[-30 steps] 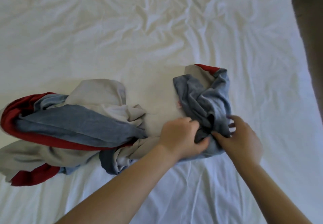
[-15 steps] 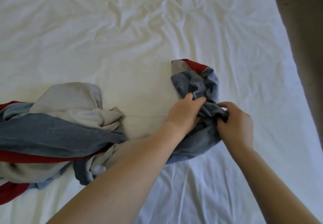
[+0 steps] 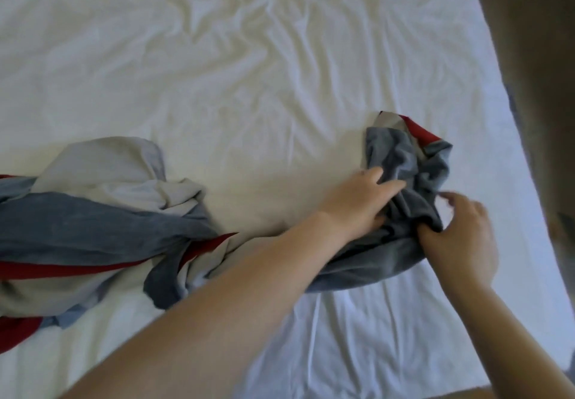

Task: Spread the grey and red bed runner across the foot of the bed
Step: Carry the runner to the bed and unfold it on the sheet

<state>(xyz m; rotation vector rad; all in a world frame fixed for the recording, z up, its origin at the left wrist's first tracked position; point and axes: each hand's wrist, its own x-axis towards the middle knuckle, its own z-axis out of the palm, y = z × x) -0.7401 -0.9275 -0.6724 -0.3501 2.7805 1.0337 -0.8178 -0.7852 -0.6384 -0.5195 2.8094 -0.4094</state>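
Bed runner (image 3: 102, 230) lies bunched, seemingly twisted, across sheet (image 3: 249, 72).

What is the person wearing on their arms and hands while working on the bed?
Nothing that shows. Both forearms are bare right up to the edge of the picture, with no sleeves in view. The left hand and right hand have no gloves, and no watch, bracelet or ring can be made out, though the right hand's fingers are blurred.
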